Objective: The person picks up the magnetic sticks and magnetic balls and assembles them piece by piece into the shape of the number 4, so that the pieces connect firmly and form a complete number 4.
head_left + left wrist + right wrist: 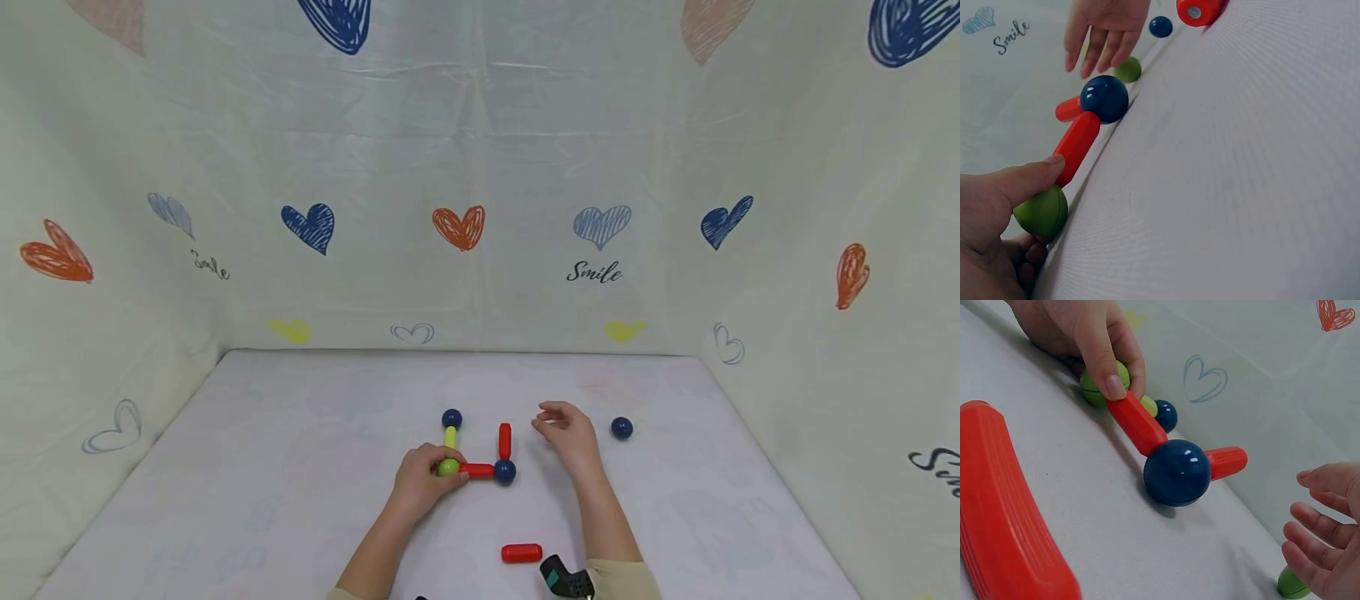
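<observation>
My left hand [417, 479] grips a green ball [447, 467] and the near end of a red rod [478, 471], thumb and fingers on either side. From that ball a yellow-green rod [451, 437] leads back to a blue ball [452, 418]. The red rod joins another blue ball [505, 472], from which a second red rod [505, 441] points away to the back. To the right of this joined piece, my right hand [572, 437] hovers with fingers loosely extended, holding nothing. Beyond it, a loose green ball [1293, 583] is partly covered in the right wrist view.
A loose blue ball [622, 428] lies right of my right hand. Nearer the front, a loose red rod [522, 553] lies beside the black wrist device [566, 577]. A white cloth with printed hearts [459, 228] hangs behind and around the white table [300, 500].
</observation>
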The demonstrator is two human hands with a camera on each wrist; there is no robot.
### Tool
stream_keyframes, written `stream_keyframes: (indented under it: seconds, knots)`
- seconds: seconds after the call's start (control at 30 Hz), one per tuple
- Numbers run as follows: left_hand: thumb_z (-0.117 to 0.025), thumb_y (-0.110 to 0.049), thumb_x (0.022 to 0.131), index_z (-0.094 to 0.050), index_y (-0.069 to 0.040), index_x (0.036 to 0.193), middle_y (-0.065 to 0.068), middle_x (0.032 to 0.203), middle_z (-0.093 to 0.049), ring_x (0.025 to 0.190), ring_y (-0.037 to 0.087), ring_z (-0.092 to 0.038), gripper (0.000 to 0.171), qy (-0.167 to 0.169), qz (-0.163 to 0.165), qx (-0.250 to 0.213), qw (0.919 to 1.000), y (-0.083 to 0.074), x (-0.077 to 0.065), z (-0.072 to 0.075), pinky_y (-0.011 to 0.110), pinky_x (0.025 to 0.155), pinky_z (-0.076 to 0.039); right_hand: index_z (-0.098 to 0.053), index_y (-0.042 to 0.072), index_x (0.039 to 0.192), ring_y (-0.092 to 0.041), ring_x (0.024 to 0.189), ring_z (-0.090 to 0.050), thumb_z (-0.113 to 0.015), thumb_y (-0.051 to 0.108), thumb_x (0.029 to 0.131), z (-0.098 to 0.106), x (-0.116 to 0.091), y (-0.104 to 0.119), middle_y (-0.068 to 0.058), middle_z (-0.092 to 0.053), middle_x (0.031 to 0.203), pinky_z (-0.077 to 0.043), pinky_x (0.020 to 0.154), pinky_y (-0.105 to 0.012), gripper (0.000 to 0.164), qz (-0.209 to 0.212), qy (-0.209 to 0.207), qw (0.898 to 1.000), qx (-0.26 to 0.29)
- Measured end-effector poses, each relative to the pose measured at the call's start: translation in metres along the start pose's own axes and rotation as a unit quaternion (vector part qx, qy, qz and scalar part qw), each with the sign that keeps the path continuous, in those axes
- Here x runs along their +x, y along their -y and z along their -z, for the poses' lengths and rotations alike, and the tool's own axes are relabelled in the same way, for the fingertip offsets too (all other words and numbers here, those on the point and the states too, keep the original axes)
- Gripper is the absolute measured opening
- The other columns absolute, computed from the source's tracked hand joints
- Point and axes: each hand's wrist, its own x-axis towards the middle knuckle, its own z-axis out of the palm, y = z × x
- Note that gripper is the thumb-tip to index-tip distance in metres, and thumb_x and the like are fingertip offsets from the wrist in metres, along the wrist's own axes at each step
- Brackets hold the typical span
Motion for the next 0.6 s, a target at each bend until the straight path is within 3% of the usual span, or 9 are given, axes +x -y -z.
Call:
stream_keyframes:
  seconds: [0.2, 0.43, 0.6]
  knots:
    - [-0.082, -0.018, 0.078, -0.074, -0.020, 0.092, 0.001, 0.092, -0.056, 0.092, 0.023, -0.047, 0.016, 0.001, -0.005, -0.002, 1.0000, 0.002, 0.001, 0.000, 0.036, 0.073, -0.040, -0.067, -0.001, 0.115, -0.023, 0.086, -0.063, -0.075, 0.006, 0.082, 0.007, 0.002, -0.001, -0.008, -0.069, 0.096, -0.049, 0.069, -0.026, 0.034, 0.012, -0.015, 1.000, 0.013]
    - [-0.082, -0.018, 0.078, -0.074, -0.021, 0.092, 0.001, 0.093, -0.056, 0.093, 0.023, -0.047, 0.016, -0.002, -0.009, -0.002, 1.0000, 0.002, 0.001, 0.000, 0.036, 0.073, -0.042, -0.066, 0.000, 0.117, -0.027, 0.095, -0.060, -0.076, 0.006, 0.082, 0.015, 0.003, -0.003, -0.014, -0.068, 0.106, -0.051, 0.076, -0.030, 0.037, -0.006, -0.025, 1.000, 0.008]
    - [-0.082, -0.018, 0.078, -0.074, -0.021, 0.092, 0.001, 0.093, -0.056, 0.093, 0.023, -0.047, 0.016, -0.002, -0.009, -0.001, 1.0000, 0.002, 0.000, 0.000, 0.037, 0.074, -0.042, -0.065, -0.001, 0.118, -0.027, 0.097, -0.057, -0.077, 0.005, 0.081, 0.020, 0.004, -0.005, -0.014, -0.066, 0.109, -0.048, 0.071, -0.024, 0.039, -0.005, -0.028, 1.000, 0.005]
